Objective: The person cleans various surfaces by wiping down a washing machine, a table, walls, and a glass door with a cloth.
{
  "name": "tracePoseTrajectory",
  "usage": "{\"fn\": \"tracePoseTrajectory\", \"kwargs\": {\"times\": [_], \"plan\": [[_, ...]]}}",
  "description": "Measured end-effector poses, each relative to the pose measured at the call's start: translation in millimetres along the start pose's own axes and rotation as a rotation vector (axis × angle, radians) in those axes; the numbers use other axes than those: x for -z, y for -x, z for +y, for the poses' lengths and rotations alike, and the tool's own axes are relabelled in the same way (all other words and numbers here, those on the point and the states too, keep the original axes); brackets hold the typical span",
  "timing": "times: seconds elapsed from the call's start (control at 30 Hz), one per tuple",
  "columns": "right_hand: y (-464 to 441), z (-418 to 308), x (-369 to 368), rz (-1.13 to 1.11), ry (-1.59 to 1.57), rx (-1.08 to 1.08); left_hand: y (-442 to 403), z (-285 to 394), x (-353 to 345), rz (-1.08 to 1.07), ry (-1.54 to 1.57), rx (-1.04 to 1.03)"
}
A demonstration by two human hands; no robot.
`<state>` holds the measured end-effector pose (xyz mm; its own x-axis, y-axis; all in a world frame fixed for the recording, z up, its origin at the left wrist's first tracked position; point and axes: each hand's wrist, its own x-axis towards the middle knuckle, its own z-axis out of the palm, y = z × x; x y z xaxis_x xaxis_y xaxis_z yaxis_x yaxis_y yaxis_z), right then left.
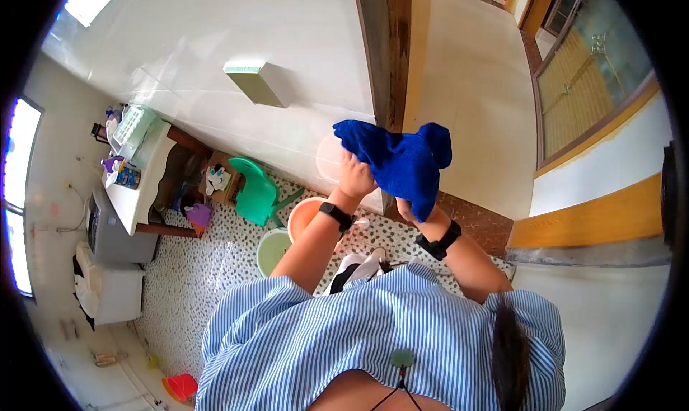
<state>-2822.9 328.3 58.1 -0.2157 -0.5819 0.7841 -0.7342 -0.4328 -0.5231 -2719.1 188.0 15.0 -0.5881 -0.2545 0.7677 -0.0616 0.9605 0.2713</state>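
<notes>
A dark blue cloth [402,156] is held up in front of me, bunched and folded, near the wooden door frame. My left hand [354,176] grips its left end, with the fingers wrapped at its edge. Below the cloth's right part is my right hand [408,209], mostly covered by the hanging fabric, so its fingers are hidden. Each wrist wears a black band.
Below my left arm are an orange basin [304,214] and a pale green basin [270,251]. A green child's chair [256,194] stands beside a white table [147,174]. The doorway's wooden frame [391,52] rises ahead; a hallway floor [466,102] lies beyond.
</notes>
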Motion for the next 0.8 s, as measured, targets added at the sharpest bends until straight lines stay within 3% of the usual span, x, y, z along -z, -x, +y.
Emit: {"fn": "tracePoseTrajectory", "kwargs": {"times": [0.17, 0.27, 0.3, 0.33, 0.37, 0.43, 0.47, 0.53, 0.57, 0.6, 0.67, 0.7, 0.73, 0.77, 0.8], "plan": [[-15, -3, -14, 0.079, -0.050, 0.017, -46, -14, 17, 0.050, 0.048, 0.120], [-15, -1, -13, -0.127, -0.110, -0.234, -23, -27, -6, 0.147, -0.112, -0.037], [-14, 1, -10, -0.226, -0.125, -0.365, -1, -27, -10, 0.080, -0.101, -0.070], [-17, -1, -10, -0.192, -0.268, -0.438, 2, -23, -3, -0.041, -0.017, -0.055], [-21, -5, -10, -0.147, -0.410, -0.510, -2, -20, -1, -0.001, -0.044, -0.084], [-30, -19, -17, 0.197, -0.946, -0.497, -31, -22, 9, 0.102, -0.149, -0.060], [-37, -23, -14, 0.170, -0.571, -0.258, -49, -24, 16, 0.165, -0.104, 0.008], [-65, -25, -7, 0.087, 0.176, 0.220, -24, -48, 6, -0.070, 0.020, 0.405], [-79, -36, -4, 0.035, 0.544, 0.462, -6, -53, -12, -0.030, 0.151, 0.417], [-105, -69, -8, -0.112, 0.642, 0.275, 13, -58, -29, 0.009, 0.278, 0.426], [-80, -54, -35, -0.217, 0.548, 0.041, 56, -62, -47, 0.078, 0.524, 0.449], [-66, -41, -53, -0.253, 0.507, -0.072, 50, -50, -27, 0.073, 0.240, 0.220], [-46, -23, -56, -0.225, 0.551, 0.071, 43, -38, -8, 0.129, -0.057, 0.007], [-32, -15, -56, -0.207, 0.526, 0.057, 55, -41, 1, -0.075, -0.032, -0.014], [-39, -13, -56, -0.161, 0.573, 0.077, 30, -36, 12, -0.035, -0.004, 0.001]]}}
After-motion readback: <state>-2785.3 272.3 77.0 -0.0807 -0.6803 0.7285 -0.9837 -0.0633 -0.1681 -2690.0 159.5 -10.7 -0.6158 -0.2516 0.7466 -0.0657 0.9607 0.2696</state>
